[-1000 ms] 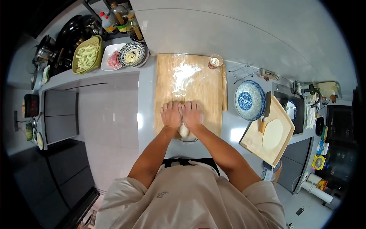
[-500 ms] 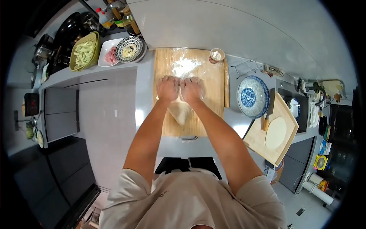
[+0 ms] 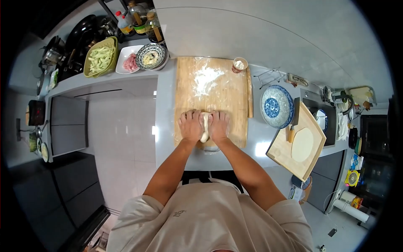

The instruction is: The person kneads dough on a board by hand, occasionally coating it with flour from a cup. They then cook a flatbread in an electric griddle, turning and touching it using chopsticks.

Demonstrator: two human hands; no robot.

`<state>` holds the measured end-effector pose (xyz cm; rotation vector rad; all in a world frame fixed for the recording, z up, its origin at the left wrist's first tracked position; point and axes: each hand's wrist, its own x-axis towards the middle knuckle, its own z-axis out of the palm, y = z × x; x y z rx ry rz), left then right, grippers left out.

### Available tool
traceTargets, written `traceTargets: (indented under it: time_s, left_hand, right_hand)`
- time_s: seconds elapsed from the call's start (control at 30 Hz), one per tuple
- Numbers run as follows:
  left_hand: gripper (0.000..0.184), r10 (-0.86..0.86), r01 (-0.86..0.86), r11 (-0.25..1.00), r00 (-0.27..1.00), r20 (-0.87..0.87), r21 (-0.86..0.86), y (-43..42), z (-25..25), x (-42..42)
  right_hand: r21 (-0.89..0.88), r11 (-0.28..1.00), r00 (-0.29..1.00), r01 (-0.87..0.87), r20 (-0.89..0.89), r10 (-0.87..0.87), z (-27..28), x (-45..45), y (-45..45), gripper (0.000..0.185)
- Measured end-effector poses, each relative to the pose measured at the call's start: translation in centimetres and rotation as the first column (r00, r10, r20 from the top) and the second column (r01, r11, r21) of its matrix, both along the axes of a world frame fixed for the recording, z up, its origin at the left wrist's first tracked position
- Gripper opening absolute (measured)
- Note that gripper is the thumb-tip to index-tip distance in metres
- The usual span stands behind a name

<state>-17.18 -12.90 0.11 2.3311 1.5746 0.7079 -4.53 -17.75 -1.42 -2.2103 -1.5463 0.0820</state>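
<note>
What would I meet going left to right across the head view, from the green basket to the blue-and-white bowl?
Green basket, white dish, patterned bowl, left hand, dough, right hand, small cup, wooden rod, blue-and-white bowl.

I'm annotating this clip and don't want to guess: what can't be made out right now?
All in the head view:
- Dough: any part under the left hand or right hand is hidden by them.
- Shirt: cut off by the bottom edge.
- Shirt print: too small to read.
- Bottle writing: too small.
</note>
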Motion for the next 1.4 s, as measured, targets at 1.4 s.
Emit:
traceTargets:
  time_s: [1.4]
  left_hand:
    - [0.032,-0.145,0.121,0.977,0.981,-0.13,-0.174,6.6,0.5,1.3]
  right_hand:
    - [-0.138,0.981,0.989,-0.137,-0.069,0.128,-0.5,3.2,5.4,0.027]
